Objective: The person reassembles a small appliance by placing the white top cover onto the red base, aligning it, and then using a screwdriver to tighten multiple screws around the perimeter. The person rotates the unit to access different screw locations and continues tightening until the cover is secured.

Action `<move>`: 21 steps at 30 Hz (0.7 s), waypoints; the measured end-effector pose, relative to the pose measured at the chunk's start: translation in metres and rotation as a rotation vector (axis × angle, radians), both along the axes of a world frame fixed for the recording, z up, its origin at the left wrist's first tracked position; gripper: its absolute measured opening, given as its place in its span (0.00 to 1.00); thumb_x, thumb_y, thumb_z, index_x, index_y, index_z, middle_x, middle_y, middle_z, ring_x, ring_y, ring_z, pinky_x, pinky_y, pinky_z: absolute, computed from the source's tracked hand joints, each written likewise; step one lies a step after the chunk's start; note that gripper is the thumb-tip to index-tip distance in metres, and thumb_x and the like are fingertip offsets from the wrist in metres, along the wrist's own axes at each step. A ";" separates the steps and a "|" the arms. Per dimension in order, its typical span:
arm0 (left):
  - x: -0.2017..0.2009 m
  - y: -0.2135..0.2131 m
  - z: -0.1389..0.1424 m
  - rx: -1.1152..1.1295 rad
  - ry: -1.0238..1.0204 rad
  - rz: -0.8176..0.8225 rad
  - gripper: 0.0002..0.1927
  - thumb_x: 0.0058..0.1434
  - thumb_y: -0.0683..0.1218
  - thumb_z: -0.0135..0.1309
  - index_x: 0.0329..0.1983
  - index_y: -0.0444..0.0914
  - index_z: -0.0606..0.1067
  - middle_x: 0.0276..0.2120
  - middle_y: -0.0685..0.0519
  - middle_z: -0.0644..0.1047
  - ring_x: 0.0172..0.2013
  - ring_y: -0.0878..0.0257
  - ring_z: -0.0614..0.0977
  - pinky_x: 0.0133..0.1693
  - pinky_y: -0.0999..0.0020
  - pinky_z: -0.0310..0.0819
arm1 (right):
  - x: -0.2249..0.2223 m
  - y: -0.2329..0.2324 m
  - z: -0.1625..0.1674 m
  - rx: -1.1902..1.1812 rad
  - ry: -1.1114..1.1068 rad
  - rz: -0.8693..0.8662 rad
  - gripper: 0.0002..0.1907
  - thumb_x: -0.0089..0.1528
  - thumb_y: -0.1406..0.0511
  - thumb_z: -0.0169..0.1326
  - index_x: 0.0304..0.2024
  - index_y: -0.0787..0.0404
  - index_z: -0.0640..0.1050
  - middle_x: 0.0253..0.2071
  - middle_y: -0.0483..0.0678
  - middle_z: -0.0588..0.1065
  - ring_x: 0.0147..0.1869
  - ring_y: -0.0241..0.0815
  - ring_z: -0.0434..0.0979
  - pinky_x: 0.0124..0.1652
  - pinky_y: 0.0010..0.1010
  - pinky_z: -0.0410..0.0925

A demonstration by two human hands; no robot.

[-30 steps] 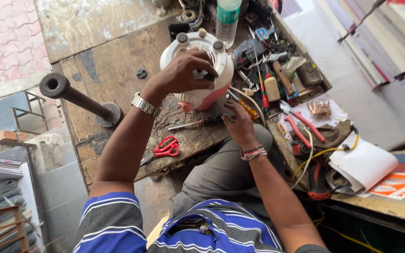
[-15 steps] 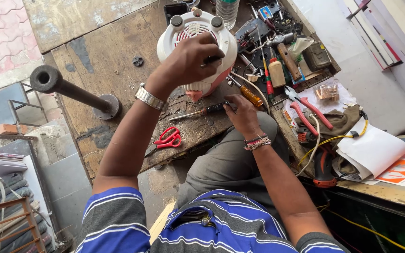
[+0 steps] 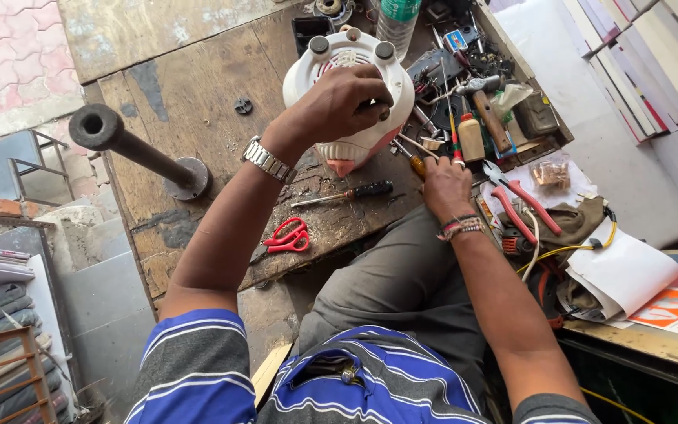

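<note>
Our left hand (image 3: 339,106) grips the white appliance base (image 3: 351,98); beside it, our right hand (image 3: 445,184) closes on an orange-handled screwdriver (image 3: 411,159).

A worn wooden bench (image 3: 198,86) holds scattered tools. Red scissors (image 3: 286,238) lie near its front edge, with a black-handled screwdriver (image 3: 351,193) just behind them. A dark metal pipe stand (image 3: 139,151) stands toward the bench's left side. Red pliers (image 3: 515,206) lie off its right end.
</note>
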State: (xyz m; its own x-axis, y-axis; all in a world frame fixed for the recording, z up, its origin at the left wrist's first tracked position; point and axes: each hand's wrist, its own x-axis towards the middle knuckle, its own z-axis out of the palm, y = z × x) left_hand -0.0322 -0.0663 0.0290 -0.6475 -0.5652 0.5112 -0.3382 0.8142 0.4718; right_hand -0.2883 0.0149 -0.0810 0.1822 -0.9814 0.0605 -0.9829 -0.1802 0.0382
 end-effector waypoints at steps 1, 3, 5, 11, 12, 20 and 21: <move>0.000 0.000 0.000 0.019 0.009 -0.009 0.07 0.62 0.41 0.63 0.42 0.35 0.81 0.40 0.47 0.80 0.38 0.52 0.83 0.42 0.57 0.78 | 0.000 -0.001 0.001 0.010 0.025 0.011 0.20 0.57 0.58 0.66 0.49 0.56 0.76 0.42 0.50 0.77 0.47 0.52 0.79 0.47 0.47 0.71; 0.001 -0.002 0.001 0.050 0.023 -0.026 0.08 0.61 0.41 0.63 0.43 0.35 0.80 0.40 0.47 0.80 0.40 0.52 0.83 0.43 0.56 0.78 | -0.001 -0.005 0.003 0.002 -0.114 -0.010 0.25 0.53 0.58 0.67 0.49 0.58 0.75 0.41 0.53 0.76 0.46 0.55 0.78 0.45 0.48 0.71; 0.002 -0.004 0.002 0.034 0.021 -0.022 0.10 0.60 0.41 0.63 0.43 0.34 0.79 0.41 0.47 0.80 0.41 0.51 0.83 0.44 0.56 0.77 | -0.006 -0.009 0.009 -0.085 -0.274 0.007 0.23 0.54 0.59 0.67 0.48 0.58 0.76 0.41 0.53 0.76 0.44 0.54 0.78 0.43 0.47 0.71; 0.000 -0.004 -0.002 0.079 0.020 0.006 0.10 0.60 0.41 0.63 0.43 0.35 0.79 0.40 0.48 0.79 0.40 0.52 0.82 0.43 0.56 0.77 | -0.024 0.000 0.104 -0.297 -1.008 0.208 0.16 0.65 0.70 0.66 0.51 0.64 0.74 0.50 0.50 0.71 0.50 0.37 0.80 0.41 0.26 0.77; 0.001 -0.004 -0.003 0.092 0.025 0.014 0.10 0.59 0.41 0.63 0.43 0.35 0.79 0.40 0.48 0.79 0.40 0.52 0.83 0.43 0.57 0.77 | -0.028 0.006 0.129 -0.290 -0.953 0.248 0.14 0.68 0.72 0.64 0.53 0.64 0.74 0.50 0.51 0.74 0.51 0.39 0.81 0.45 0.27 0.78; 0.000 -0.010 -0.005 0.036 -0.003 0.001 0.07 0.60 0.41 0.63 0.40 0.34 0.80 0.39 0.48 0.80 0.39 0.54 0.83 0.43 0.57 0.78 | -0.008 0.033 0.248 -0.319 -0.981 0.655 0.25 0.78 0.77 0.49 0.72 0.59 0.55 0.55 0.54 0.74 0.62 0.42 0.79 0.60 0.31 0.78; 0.000 -0.010 -0.004 0.045 0.008 -0.004 0.07 0.60 0.41 0.62 0.40 0.34 0.80 0.39 0.48 0.80 0.39 0.55 0.83 0.43 0.58 0.78 | -0.001 0.030 0.252 -0.325 -0.958 0.680 0.25 0.79 0.78 0.50 0.72 0.59 0.55 0.55 0.54 0.74 0.62 0.42 0.79 0.60 0.31 0.78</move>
State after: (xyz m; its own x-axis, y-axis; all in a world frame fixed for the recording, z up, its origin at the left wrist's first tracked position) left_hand -0.0319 -0.0760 0.0247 -0.6459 -0.5849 0.4906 -0.3312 0.7937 0.5102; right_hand -0.2891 0.0445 0.1705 0.3996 -0.6174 0.6775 -0.3471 -0.7860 -0.5115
